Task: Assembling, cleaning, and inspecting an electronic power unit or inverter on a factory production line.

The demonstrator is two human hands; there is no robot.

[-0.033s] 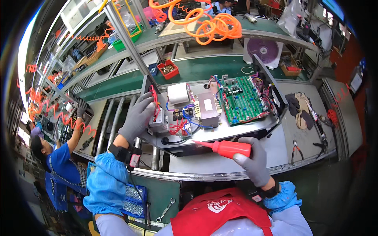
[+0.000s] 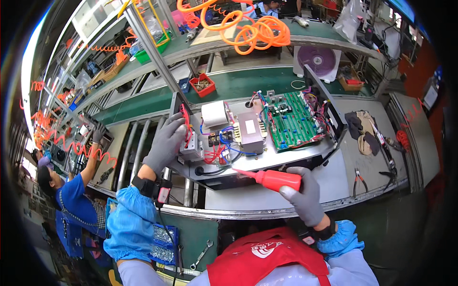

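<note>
A metal chassis [image 2: 267, 167] full of electronics stands on the bench before me. It holds a green circuit board [image 2: 296, 121], a transformer [image 2: 250, 136] and a white cylindrical part [image 2: 214, 114]. My gloved left hand [image 2: 164, 143] rests at its left end, fingers extended beside red wires [image 2: 186, 119] and a silver metal block [image 2: 192, 148]. In my gloved right hand [image 2: 305, 195] is a red squeeze bottle [image 2: 279, 180], tilted on its side. Its thin nozzle points left, over the chassis's front edge near a black cable [image 2: 210, 171].
Pliers [image 2: 360, 181] and cloth gloves [image 2: 365, 138] lie to the right. Behind the chassis are a red bin [image 2: 202, 85] of small parts and a purple fan [image 2: 317, 62]. Blue trays [image 2: 163, 243] of fasteners and a wrench [image 2: 202, 254] sit below. A co-worker [image 2: 78, 195] works at left.
My right hand and the red squeeze bottle have shifted very slightly left. My left hand stays at the chassis's left end.
</note>
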